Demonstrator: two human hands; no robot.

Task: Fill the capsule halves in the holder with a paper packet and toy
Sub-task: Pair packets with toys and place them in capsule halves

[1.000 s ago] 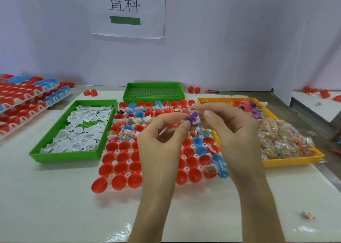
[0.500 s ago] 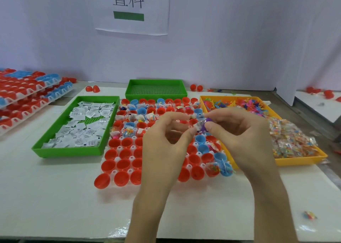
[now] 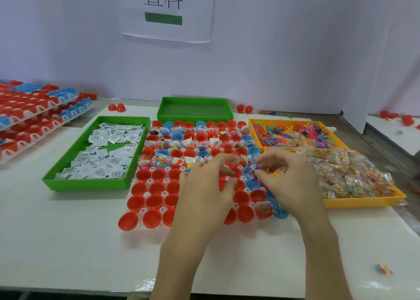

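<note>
The left hand (image 3: 204, 190) hangs with bent fingers over the white plastic holder (image 3: 147, 194) of red and blue capsule halves (image 3: 136, 203); whether it grips one I cannot tell. At its 3 o'clock, the right hand (image 3: 293, 181) pinches a small purple toy (image 3: 258, 174) above the holder. A green plastic tray (image 3: 91, 183) of white paper packets (image 3: 102, 158) lies at 10 o'clock, and an orange plastic tray (image 3: 359, 200) at 2.

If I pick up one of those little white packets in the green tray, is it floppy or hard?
Probably floppy and light: the white packets look thin and flat, and several lie bent or propped on one another in the green tray. They likely won't roll, since none looks round. If pushed, they would probably slide together in a bunch, because they overlap.
</note>
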